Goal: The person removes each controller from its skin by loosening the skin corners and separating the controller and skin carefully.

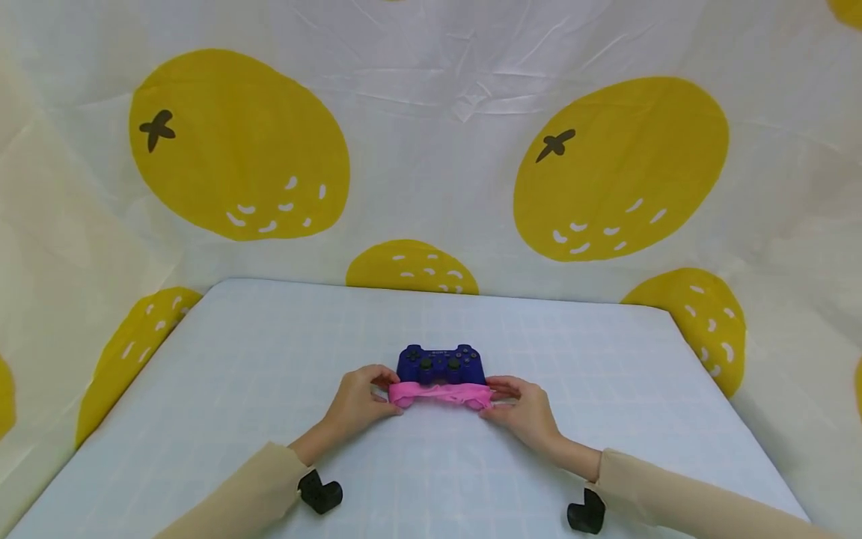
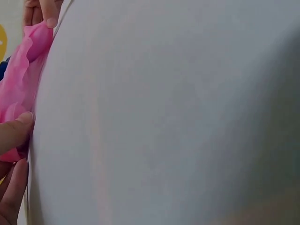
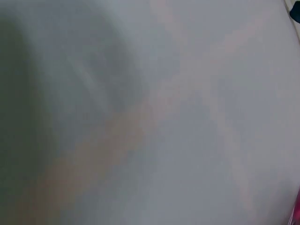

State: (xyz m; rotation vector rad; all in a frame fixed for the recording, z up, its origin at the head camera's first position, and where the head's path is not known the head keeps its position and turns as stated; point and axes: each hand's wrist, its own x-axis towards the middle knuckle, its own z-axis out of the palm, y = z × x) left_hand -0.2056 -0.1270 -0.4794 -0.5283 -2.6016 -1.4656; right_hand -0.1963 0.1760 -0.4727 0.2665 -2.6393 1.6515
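Note:
A dark blue game controller (image 1: pixel 441 365) lies on the table in the head view, its sticks and buttons facing up. Stretched over its near side and handles is a soft pink cover (image 1: pixel 441 392), seen wavy-edged in the left wrist view (image 2: pixel 18 70). My left hand (image 1: pixel 361 397) pinches the cover's left end between thumb and fingers. At the right end, my right hand (image 1: pixel 528 413) holds the cover the same way. The handles are hidden under the pink. In the right wrist view, only a pink edge (image 3: pixel 296 213) shows at the lower right corner.
A pale checked cloth covers the table (image 1: pixel 283 329). Behind and beside it hangs a white curtain (image 1: pixel 431 165) with large yellow fruit prints. Black wrist devices (image 1: pixel 319 492) sit at both sleeve cuffs.

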